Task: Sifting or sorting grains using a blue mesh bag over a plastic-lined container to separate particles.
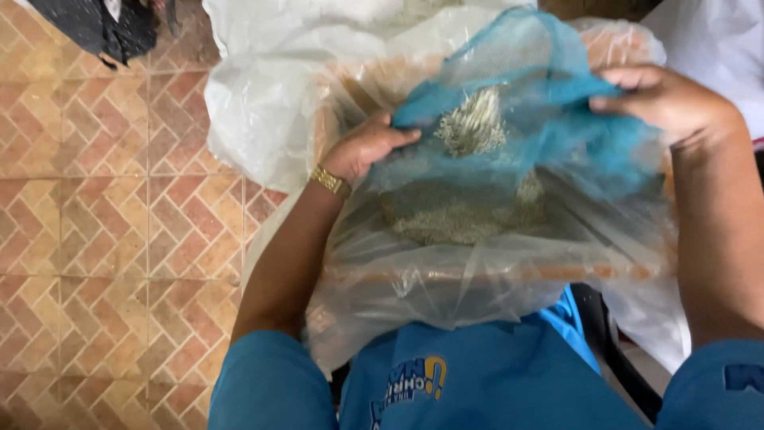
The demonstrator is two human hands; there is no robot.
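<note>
Covering most of the left side of the view, a floor of reddish-brown herringbone tiles (103,199) is running off under everything else. Sitting to the right of it, and serving as the landmark, a clear plastic bag (414,279) is lying draped over what looks like a box with orange-brown edges, hard against the person's blue shirt (485,382). More pale plastic sheeting (263,103) is bunching up at the bag's far left side.

Lying inside the mouth of the clear plastic bag, a blue mesh net (557,119) is being stretched wide between the two hands, and a heap of small greenish-grey grains (461,207) is sitting under and within it, near the bag's middle; whether the grains are resting in the net or in the bag below it cannot be told.

At the bag's right far edge, the right hand (664,99) is pinching the net's edge, fingers curled tightly shut on the mesh. At the bag's left side, the left hand (366,147) is gripping the net's other edge, fingers closed on it with the thumb lying along the top. Just below that hand, a gold-coloured wristband (330,181) is circling the wrist. Well away from the bag, at the floor's far corner, a dark bundle (103,28) is lying.
</note>
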